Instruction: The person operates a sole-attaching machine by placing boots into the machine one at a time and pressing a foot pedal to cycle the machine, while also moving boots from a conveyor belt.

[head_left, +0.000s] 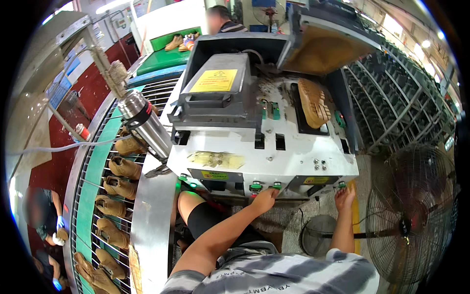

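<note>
My left hand (267, 200) is at the front of a white and grey pressing machine (303, 159), its fingers curled in and its thumb side against a green push button (277, 185). At the front right corner, my right hand (345, 197) has its palm turned up and its fingers partly spread, touching or just below another green button (341, 185). A tan boot (314, 104) lies sole up on the right station, under a raised lid (330, 46). Over the left station a grey lid (215, 81) with a yellow label is down.
Left of me, a roller conveyor (84, 215) carries several tan boots (111, 206). A steel flask (144, 122) stands between conveyor and machine. At right are a large floor fan (406, 220) and a rack (387, 98). Other people work at far left and behind the machine.
</note>
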The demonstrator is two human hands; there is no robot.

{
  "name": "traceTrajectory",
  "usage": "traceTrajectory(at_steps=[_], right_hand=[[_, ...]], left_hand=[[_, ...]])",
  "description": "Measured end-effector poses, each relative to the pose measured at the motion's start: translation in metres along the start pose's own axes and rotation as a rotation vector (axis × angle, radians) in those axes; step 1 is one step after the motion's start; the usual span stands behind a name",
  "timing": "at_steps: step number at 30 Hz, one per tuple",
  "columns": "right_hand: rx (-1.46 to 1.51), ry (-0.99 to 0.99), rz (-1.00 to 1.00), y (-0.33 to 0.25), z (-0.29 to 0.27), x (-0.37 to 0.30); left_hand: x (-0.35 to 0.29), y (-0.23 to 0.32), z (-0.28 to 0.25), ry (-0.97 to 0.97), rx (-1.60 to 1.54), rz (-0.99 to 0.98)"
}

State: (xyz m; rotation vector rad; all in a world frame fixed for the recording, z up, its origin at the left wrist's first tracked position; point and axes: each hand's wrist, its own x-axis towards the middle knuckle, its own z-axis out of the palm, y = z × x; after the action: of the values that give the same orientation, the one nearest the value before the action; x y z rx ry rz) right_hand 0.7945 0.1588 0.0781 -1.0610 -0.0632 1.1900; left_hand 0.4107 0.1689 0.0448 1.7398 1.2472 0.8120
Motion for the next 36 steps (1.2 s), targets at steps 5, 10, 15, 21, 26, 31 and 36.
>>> traceTrajectory(at_steps=[5,10,15,21,26,31,36], right_hand=[[-1.195,0.062,-0.501,0.131,-0.013,0.001],[-0.943,-0.777,-0.879,0.222,0.129,-0.135],[-0.955,-0.786,-1.149,0.241,0.331,-0.156],[-1.476,-0.361,-1.028,0.238,0.549,-0.088],[-1.944,-0.483,-0.490,0.230,0.592,-0.103],[-1.782,-0.398,-0.893,0.208,0.584,-0.028],[-1.182,-0.534,-1.179,0.227,0.487,-0.085]], left_hand=[[-0.065,-0.045,-0.094,0.252,-0.062,-0.156],[-0.210,-0.082,-0.209,1.016,0.098,-0.505],[-0.376,-0.119,-0.237,1.449,0.213,-0.663],[-0.426,-0.142,-0.209,1.537,0.083,-0.638],[-0.421,-0.143,-0.214,1.584,0.183,-0.729],[-0.408,-0.136,-0.219,1.562,0.112,-0.719],[-0.419,-0.145,-0.216,1.561,0.169,-0.744]])
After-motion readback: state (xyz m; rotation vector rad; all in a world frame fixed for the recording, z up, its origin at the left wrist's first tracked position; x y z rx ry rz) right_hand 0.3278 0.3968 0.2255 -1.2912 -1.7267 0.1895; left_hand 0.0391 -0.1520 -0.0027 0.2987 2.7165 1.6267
